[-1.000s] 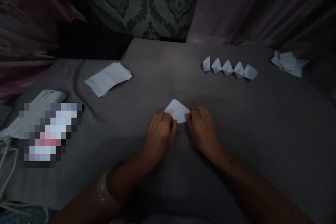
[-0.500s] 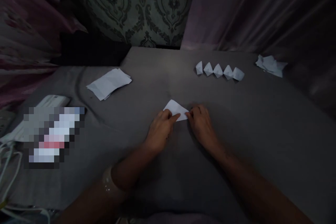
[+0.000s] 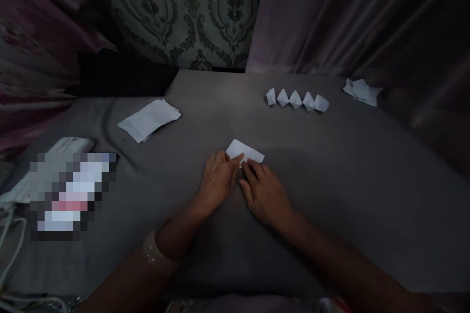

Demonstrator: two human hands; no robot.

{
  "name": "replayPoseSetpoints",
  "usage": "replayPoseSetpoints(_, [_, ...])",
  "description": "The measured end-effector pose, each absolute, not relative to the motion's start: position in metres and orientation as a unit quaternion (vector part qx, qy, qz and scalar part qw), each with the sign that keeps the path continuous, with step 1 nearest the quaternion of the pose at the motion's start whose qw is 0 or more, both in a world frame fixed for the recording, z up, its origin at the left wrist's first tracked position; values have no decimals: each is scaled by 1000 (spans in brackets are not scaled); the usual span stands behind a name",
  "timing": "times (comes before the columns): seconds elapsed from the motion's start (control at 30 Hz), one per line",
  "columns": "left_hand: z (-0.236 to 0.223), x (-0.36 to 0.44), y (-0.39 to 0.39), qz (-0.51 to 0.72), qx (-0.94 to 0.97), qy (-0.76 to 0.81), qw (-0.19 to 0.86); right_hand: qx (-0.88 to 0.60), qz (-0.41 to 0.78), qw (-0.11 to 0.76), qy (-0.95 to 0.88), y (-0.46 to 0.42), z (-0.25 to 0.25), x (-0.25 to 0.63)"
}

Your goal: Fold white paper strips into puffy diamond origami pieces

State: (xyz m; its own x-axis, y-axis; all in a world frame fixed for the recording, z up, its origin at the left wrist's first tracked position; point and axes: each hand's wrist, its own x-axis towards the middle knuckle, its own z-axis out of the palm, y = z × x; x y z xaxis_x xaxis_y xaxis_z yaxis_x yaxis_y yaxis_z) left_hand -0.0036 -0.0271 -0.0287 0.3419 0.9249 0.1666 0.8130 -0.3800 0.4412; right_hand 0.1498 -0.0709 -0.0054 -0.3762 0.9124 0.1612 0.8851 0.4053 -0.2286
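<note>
The folded paper (image 3: 245,151) lies flat on the grey sheet (image 3: 360,195), directly under the fingertips of both hands and just beyond their knuckles. It looks very light and thin, stiff only along its creases, likely to slide on the cloth or crumple if pushed hard, so it is best held down near an edge or pinched at a corner or fold. The left hand (image 3: 216,183) rests with its fingers pressed together on the near left corner; the right hand (image 3: 265,194) lies flat with fingers spread slightly, their tips pressing the near edge. Neither hand pinches the paper. Compared with half a second ago, the right hand has moved leftward, closer beside the left, and the paper now shows as a flatter, longer shape instead of a triangle. Farther beyond the hands stands a row of folded pieces (image 3: 297,99); off to the left lies a stack of sheets (image 3: 149,118), and far right a crumpled pile (image 3: 362,91).
</note>
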Motion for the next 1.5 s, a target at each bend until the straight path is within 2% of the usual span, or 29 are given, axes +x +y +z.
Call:
replayPoseSetpoints(0.23, [-28,-10,-19,242,733,621,139,-578,23,124,-806,-67,-4,159])
replayPoseSetpoints(0.47, [-12,-14,10,271,641,637,330,-580,17,163,-798,-66,-5,162])
replayPoseSetpoints(0.67, [-12,-14,7,277,610,657,345,-574,27,194,-795,-52,-9,165])
replayPoseSetpoints(0.9, [-23,-6,-14,394,442,628,504,-511,37,227,-828,-9,-13,169])
replayPoseSetpoints(1.07, [-9,-5,-18,350,466,656,479,-521,70,239,-817,-9,-24,173])
replayPoseSetpoints(1.17, [-3,-3,-14,327,494,629,504,-507,98,246,-820,-17,-28,174])
replayPoseSetpoints(1.27, [-1,6,-11,354,470,598,544,-486,114,257,-828,-16,-27,176])
replayPoseSetpoints(1.4, [-1,19,-16,411,407,611,540,-491,109,263,-823,-2,-28,180])
replayPoseSetpoints(1.5, [0,21,-24,404,394,612,554,-464,107,252,-842,4,-28,184])
